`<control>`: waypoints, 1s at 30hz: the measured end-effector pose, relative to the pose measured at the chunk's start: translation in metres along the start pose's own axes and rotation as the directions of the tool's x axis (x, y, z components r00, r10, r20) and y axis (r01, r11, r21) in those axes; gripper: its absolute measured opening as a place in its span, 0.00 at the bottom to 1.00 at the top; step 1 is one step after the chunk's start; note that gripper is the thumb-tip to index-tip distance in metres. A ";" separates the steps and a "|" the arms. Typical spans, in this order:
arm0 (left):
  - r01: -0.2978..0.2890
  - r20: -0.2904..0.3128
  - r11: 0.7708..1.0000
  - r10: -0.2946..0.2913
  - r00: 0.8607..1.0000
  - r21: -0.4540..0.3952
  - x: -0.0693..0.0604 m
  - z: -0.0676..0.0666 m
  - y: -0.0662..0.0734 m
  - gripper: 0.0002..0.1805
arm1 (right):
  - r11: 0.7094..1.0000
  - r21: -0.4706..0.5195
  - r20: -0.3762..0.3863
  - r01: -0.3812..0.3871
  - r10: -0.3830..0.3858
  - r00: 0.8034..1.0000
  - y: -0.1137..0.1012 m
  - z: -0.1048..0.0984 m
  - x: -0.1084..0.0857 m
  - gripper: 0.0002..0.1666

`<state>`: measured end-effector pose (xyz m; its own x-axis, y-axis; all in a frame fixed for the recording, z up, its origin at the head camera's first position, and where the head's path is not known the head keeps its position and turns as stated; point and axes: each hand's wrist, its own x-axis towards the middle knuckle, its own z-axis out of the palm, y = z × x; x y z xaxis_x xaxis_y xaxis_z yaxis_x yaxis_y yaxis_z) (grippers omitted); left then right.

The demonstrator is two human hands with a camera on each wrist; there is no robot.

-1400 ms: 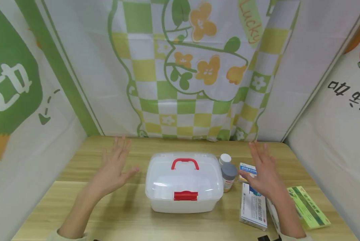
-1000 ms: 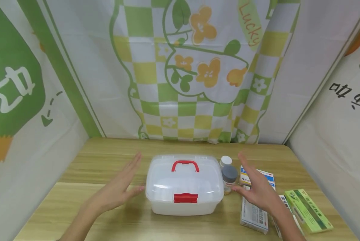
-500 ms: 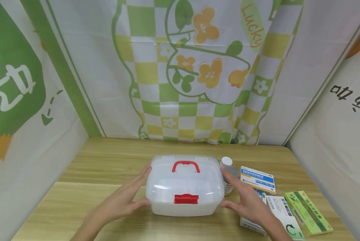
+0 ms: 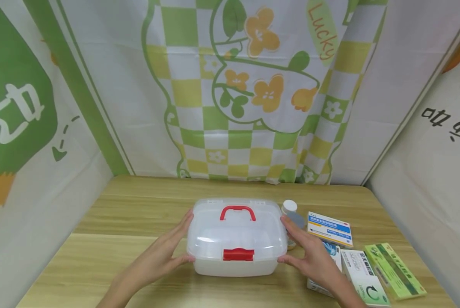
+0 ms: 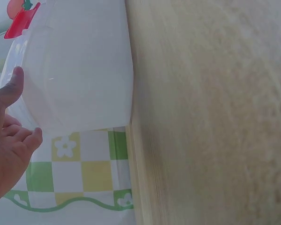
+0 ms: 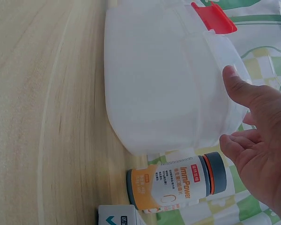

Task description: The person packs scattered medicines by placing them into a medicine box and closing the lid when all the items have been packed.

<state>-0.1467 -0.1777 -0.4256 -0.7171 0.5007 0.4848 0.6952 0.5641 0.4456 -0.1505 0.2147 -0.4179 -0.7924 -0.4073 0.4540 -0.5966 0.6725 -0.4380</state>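
Observation:
A translucent white plastic storage box stands upright on the wooden table, its lid down. On top is a red handle; a red latch is at the front. My left hand grips the box's left side, thumb at the front of the lid edge and fingers along the side. Mirroring it, my right hand holds the right side. In the right wrist view the thumb lies on the lid edge and the bent fingers are by the end wall. Both hands' farther fingers are partly hidden.
Close to the box's right stand a grey-capped pill bottle and a white-capped bottle. Farther right lie a blue-and-white medicine carton, a green carton and a white carton. Another carton is partly under my right hand.
Both hands have come down and inward from raised, spread positions to the box's two sides and now hold it. The box has not visibly moved, and its lid stays down.

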 end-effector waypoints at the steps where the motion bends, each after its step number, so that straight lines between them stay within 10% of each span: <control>1: -0.006 -0.007 1.000 0.006 1.000 0.006 0.000 0.001 0.000 0.55 | 1.000 0.003 0.002 -0.004 0.004 1.000 0.000 0.000 0.000 0.55; 30: 0.022 -0.011 1.000 -0.022 1.000 -0.003 0.002 0.000 0.000 0.55 | 0.995 0.085 0.000 -0.043 0.043 0.999 -0.005 0.000 -0.001 0.53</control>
<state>-0.1478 -0.1764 -0.4247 -0.7319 0.4807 0.4830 0.6791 0.5733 0.4585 -0.1471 0.2118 -0.4164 -0.8177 -0.3780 0.4342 -0.5703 0.6345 -0.5216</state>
